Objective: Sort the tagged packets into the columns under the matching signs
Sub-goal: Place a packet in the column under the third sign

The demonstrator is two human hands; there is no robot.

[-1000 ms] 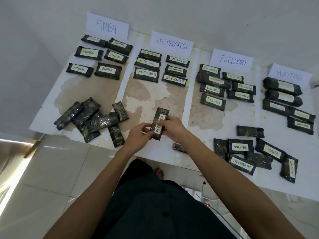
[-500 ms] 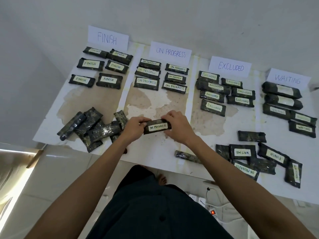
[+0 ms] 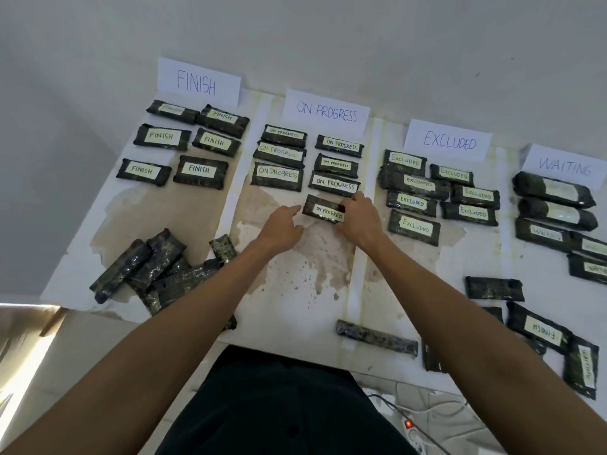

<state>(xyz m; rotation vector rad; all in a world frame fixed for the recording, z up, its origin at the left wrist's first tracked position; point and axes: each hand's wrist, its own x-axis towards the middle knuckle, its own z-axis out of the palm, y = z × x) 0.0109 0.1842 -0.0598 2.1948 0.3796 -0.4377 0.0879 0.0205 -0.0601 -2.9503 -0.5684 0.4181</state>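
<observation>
White tabletop (image 3: pixel 295 300) is carrying signed columns. Right hand (image 3: pixel 359 221) is pinching the right end of an ON PROGRESS packet (image 3: pixel 323 209) lying mid-surface, nearest in the column under the ON PROGRESS sign (image 3: pixel 326 111). Left hand (image 3: pixel 281 226) is pointing its forefinger at the packet's left end, other fingers curled.

Plain room, white wall (image 3: pixel 328 34), tiled floor (image 3: pixel 98 349), power strip (image 3: pixel 412 431), table (image 3: pixel 295 290) with handwritten signs (image 3: pixel 198 82)
</observation>
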